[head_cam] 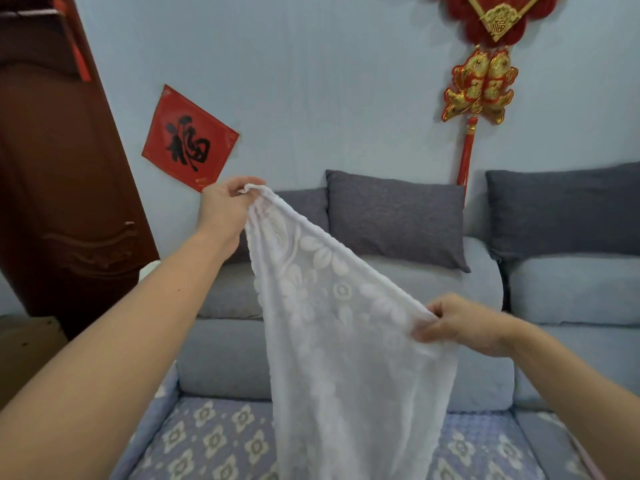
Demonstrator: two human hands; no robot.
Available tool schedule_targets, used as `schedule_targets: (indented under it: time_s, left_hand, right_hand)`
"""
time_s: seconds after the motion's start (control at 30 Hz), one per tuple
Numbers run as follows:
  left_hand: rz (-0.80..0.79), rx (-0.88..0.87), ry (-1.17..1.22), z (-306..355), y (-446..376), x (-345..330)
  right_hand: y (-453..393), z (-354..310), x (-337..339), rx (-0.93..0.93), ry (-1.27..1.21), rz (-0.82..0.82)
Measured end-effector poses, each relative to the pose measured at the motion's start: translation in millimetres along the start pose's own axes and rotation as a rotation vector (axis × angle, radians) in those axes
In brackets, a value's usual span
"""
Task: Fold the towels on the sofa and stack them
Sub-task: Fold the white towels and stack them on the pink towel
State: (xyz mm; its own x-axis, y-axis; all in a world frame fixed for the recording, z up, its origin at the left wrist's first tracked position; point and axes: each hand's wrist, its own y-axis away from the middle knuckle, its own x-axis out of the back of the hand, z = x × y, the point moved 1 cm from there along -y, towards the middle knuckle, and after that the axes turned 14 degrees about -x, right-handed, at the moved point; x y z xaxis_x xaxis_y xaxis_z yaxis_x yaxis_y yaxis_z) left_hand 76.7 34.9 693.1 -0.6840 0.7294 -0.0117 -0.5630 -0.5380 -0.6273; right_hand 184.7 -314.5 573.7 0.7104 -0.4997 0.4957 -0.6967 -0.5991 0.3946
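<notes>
A white towel (332, 341) with a raised flower pattern hangs in the air in front of the grey sofa (450, 292). My left hand (225, 209) is raised high and pinches one upper corner of it. Lower and to the right, my right hand (460, 323) pinches the other end of the top edge. That edge slopes down from left to right between my hands. The rest of the towel hangs down over the sofa seat and runs out of the bottom of the view. No other towel is visible.
The sofa seat carries a flower-patterned cover (207, 441). Dark grey cushions (394, 216) lean on the backrest. A brown wooden door (59, 188) stands at the left, with a cardboard box (27, 344) below it. Red decorations (188, 138) hang on the pale blue wall.
</notes>
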Motion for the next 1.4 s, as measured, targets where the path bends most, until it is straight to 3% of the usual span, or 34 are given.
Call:
schedule_targets:
  time_s: [0.07,0.13,0.23,0.3,0.33,0.37,0.47,0.53,0.6,0.7,0.77,0.83,0.9,0.97,1.03,1.13,1.2,1.23,1.3,1.37,1.4]
  left_hand:
    - [0.158,0.02,-0.028,-5.5,0.1,7.1]
    - [0.214,0.059,-0.068,-17.1,1.3,14.1]
    - [0.259,0.133,-0.135,-40.7,4.3,20.6]
    - [0.289,0.169,-0.188,-53.1,6.9,17.2]
    - [0.295,0.175,-0.216,-54.7,8.0,14.1]
    - [0.305,0.175,-0.238,-53.4,7.4,9.6]
    - [0.318,0.121,-0.321,-36.7,3.7,-0.3]
    - [0.181,0.049,-0.261,-24.4,8.0,-17.2]
    - [-0.107,-0.014,-0.147,-11.8,28.9,-48.2]
    - [-0.718,-0.152,-0.107,1.5,74.3,-92.1]
    - [-0.969,-0.215,-0.223,-2.1,90.8,-104.4]
    - [-0.972,-0.293,-0.447,-8.4,84.2,-95.5]
    - [-0.848,-0.341,-0.617,-18.0,71.2,-76.4]
    - [-0.64,-0.336,-0.744,-30.3,59.2,-55.1]
    - [-0.389,-0.322,-0.865,-47.4,50.4,-33.6]
    - [-0.064,-0.067,-0.957,-77.6,30.6,10.6]
    - [0.029,0.152,-1.027,-102.0,23.4,46.2]
    - [-0.008,0.192,-1.061,-113.7,23.4,58.0]
    - [-0.254,0.157,-1.052,-135.0,33.2,51.1]
    - [-0.656,0.188,-0.91,-151.6,58.6,24.6]
    - [-0.866,0.324,-0.788,-159.4,77.8,12.0]
  right_hand:
    - [-4.3,23.4,-17.3,-0.128,0.062,-0.07]
    - [-10.7,32.7,-21.2,-0.153,0.138,0.054]
    - [-19.1,17.5,6.8,-0.066,0.198,0.693]
    - [-2.2,-11.0,28.1,0.124,-0.125,1.133]
    - [9.0,-27.0,34.7,0.24,-0.27,1.244]
    - [17.7,-41.6,37.2,0.336,-0.278,1.254]
    - [24.7,-72.2,23.1,0.356,0.201,0.882]
    - [20.5,-77.2,14.0,0.354,0.293,0.699]
    - [16.0,-81.5,11.4,0.415,0.182,0.679]
    - [14.5,-91.4,-0.1,0.45,0.069,0.574]
    - [17.7,-94.4,-5.4,0.454,0.01,0.476]
    - [24.8,-85.9,-2.2,0.424,-0.004,0.397]
    - [29.0,-60.7,4.5,0.318,0.066,0.207]
    - [26.0,-20.4,-1.0,0.123,0.142,-0.057]
    - [22.7,24.1,-13.8,-0.068,0.232,-0.221]
    - [35.5,73.6,-17.3,-0.127,0.193,-0.366]
    - [50.1,94.7,-3.8,-0.118,-0.073,-0.294]
    - [57.2,100.6,4.5,-0.107,-0.272,-0.234]
    - [70.2,113.5,15.3,-0.052,-0.641,-0.126]
    - [77.8,122.5,8.3,-0.029,-0.8,-0.076]
    - [78.4,129.8,-1.4,-0.087,-0.836,-0.079]
